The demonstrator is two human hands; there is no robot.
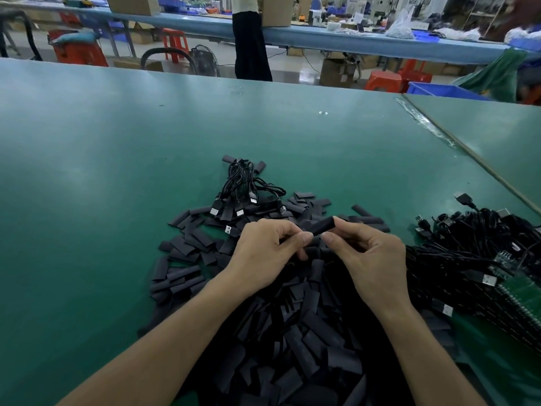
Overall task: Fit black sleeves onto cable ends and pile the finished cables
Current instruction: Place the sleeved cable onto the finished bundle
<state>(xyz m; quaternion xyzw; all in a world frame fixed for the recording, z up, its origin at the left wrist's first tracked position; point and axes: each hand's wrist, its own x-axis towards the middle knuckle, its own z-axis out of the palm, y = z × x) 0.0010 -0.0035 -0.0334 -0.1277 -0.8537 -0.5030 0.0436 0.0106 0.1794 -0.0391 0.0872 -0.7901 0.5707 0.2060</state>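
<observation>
Black sleeves (pixel 187 244) lie loose and flat on the green table (pixel 87 171), spread from the left right up to my wrists so I can take one without reaching. Beyond them, just past my knuckles, sits a small bundle of USB cables (pixel 248 191). A couple of its far ends look sleeved, so I take it for the finished pile, kept apart from the stock. My left hand (pixel 263 253) is curled, thumb and forefinger pinching the near end of one sleeve (pixel 320 227) held above the heap. My right hand (pixel 371 259) pinches that sleeve from the other side, its other fingers folded under. Two grips, I judge, let me work its flattened mouth open. Whether a cable end is already inside I cannot tell, because my fingers hide it. At the far right lies the big heap of cables with green circuit boards (pixel 474 238), close to my right hand for the next pick.
</observation>
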